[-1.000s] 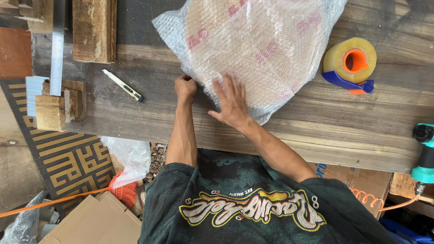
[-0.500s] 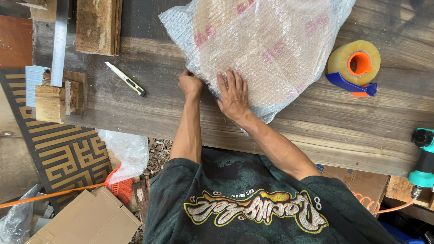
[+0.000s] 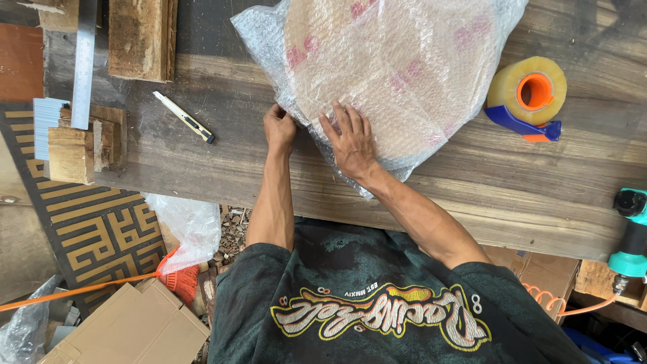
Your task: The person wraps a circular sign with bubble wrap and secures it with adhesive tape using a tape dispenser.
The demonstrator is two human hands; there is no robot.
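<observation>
The bubble-wrapped round board (image 3: 397,74) lay on the wooden workbench (image 3: 472,195), at its middle and reaching to the far edge of our view, and both our hands were on its near edge. Our left hand (image 3: 280,128) was closed at the wrap's near-left corner, fingers curled as if pinching the plastic; the grip itself was hidden under the knuckles, so we could not tell how much it held. Our right hand (image 3: 352,140) lay flat just beside it, fingers spread and pointing away from us, pressing the wrap down onto the board. A loose flap of the plastic stuck out under that wrist toward the bench's near edge.

To the left of our left hand, apart from it, a yellow-and-black utility knife (image 3: 184,116) lay at a slant on the planks. Farther left stood stacked wooden blocks (image 3: 84,145), with a metal ruler (image 3: 84,61) running up beside them and a thick wooden plank (image 3: 143,37) at the far edge. To the right of the wrapped board sat a roll of clear packing tape (image 3: 529,94) in a blue and orange dispenser, close to the wrap. At the far right edge a teal power tool (image 3: 632,236) hung off the bench.
</observation>
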